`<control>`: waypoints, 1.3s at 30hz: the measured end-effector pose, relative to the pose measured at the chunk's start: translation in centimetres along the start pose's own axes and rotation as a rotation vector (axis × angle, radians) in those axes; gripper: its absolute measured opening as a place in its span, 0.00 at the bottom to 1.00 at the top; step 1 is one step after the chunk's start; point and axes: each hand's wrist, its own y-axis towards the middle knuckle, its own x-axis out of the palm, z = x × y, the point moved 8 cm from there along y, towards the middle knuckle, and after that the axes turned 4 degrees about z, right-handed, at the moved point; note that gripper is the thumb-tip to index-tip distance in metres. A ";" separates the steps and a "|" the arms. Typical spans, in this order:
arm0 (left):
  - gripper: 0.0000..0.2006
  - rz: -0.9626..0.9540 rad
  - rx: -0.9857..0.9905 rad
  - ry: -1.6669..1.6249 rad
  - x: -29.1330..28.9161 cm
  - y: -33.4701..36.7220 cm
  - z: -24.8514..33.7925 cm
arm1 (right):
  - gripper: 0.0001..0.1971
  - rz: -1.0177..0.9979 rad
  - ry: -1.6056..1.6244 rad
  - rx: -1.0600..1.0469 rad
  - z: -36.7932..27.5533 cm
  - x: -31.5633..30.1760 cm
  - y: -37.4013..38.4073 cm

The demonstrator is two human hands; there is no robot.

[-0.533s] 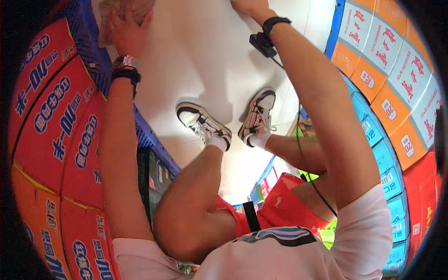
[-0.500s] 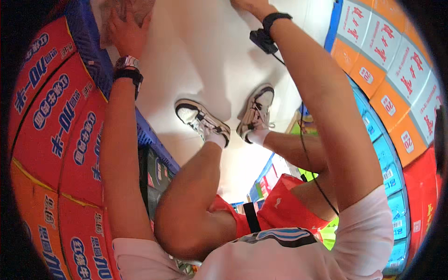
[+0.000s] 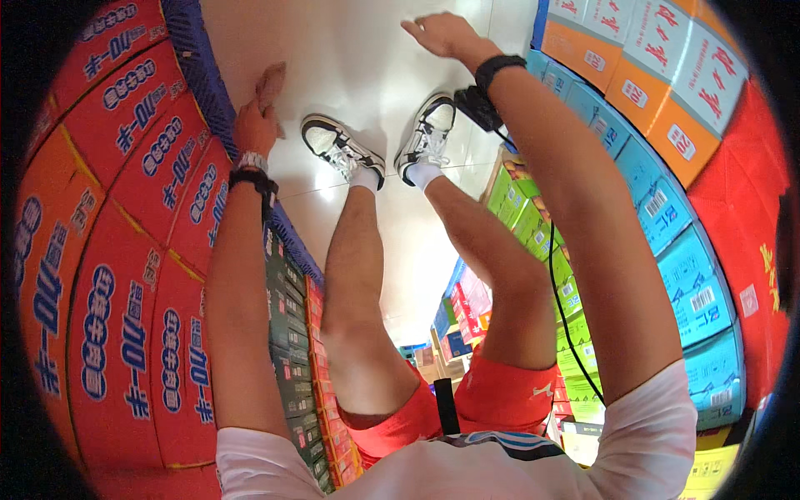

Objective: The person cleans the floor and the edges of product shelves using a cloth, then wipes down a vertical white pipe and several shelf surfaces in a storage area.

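Note:
My left hand hangs over the pale floor, beside the blue edging at the foot of the red cartons. Its fingers reach forward with nothing visible in them. A watch and a dark band circle that wrist. Across the aisle, my right hand is held in the air with fingers stretched out toward the left, empty. On its wrist sits a black strap with a small black device, from which a black cable runs along the arm.
Stacked red cartons line my left, with dark boxes behind. Blue edging borders the floor. On my right stand orange and grey cartons, light-blue boxes, green boxes and a red covering.
My legs have straightened from a deep crouch, so more of the aisle shows. My left hand has come back from the floor near the upper edge; the right hand shows more fully now.

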 end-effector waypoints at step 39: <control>0.18 -0.154 0.263 -0.337 10.2 -31.7 23.2 | 0.30 0.680 0.783 0.327 12.5 33.9 -34.3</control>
